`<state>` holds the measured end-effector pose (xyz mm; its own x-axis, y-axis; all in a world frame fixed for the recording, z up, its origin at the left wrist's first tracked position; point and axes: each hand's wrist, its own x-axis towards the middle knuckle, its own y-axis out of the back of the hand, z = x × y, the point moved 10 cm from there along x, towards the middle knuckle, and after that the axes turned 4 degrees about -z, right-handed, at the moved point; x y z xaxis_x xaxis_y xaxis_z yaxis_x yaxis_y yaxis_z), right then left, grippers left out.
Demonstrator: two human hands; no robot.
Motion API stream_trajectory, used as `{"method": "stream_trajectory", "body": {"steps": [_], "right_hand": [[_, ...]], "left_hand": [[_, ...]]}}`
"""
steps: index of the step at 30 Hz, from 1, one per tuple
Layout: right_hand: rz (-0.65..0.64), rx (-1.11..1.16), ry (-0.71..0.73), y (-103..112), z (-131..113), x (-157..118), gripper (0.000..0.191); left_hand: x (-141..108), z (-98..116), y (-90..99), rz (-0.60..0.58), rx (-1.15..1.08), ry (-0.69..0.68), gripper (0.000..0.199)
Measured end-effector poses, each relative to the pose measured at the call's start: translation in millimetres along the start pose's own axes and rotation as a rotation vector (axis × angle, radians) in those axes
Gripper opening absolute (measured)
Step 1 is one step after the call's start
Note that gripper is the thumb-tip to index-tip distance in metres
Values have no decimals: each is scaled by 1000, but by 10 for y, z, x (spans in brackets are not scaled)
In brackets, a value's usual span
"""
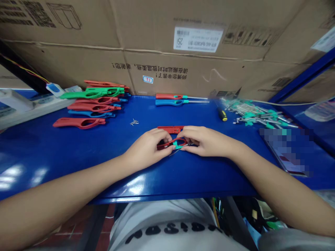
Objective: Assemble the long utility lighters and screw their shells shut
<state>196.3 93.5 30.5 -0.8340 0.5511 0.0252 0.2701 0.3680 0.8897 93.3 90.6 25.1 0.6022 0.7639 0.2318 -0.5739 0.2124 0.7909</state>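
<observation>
Near the middle of the blue table, my left hand (151,146) is closed on a red lighter shell (167,143), thumb below and fingers above. A small green trigger piece (175,143) sits in the shell's opening, by my left thumb tip. My right hand (196,141) pinches the other end of the shell, where a thin metal part shows at the fingertips. Fingers partly hide both. Just beyond my hands lies another red shell half (170,129), flat on the table.
Red, green and blue lighter shells (91,104) are stacked at the left back. Several small screws (134,122) lie nearer. Two assembled lighters (171,102) rest by the cardboard wall (157,38). To the right are a screwdriver (222,114), metal-tube parts (261,113) and a phone (285,153).
</observation>
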Motion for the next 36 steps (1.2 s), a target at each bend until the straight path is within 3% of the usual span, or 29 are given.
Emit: {"method": "stream_trajectory", "body": {"steps": [3,7,13,15,21,25,31,36], "right_hand": [[33,-42,-15,53,17,-17,25],[235,-194,-122,333,142,-105,33],[594,-389,-536,883,645,-464,25],[640,-445,-685,1005,831,-622,30],[447,-538,-1217,1179,1421,-1204,40],[291,-495,-1440,1223,1651,-1481,38],[251,-472,-1496,1215,1741,-1518,24],[278,-500,-1483,1258,1750,-1533,26]], "left_hand": [[-4,25,16,5,89,-26,17],[-10,68,16,-8,191,-52,26],[-44,104,-20,-38,255,-64,27],[-57,126,-26,-48,266,-70,28],[-80,191,-17,-84,260,-70,38],[-87,206,-35,-112,262,-75,38],[-83,206,-49,-117,219,-90,35],[-71,187,-53,-114,193,-95,34]]}}
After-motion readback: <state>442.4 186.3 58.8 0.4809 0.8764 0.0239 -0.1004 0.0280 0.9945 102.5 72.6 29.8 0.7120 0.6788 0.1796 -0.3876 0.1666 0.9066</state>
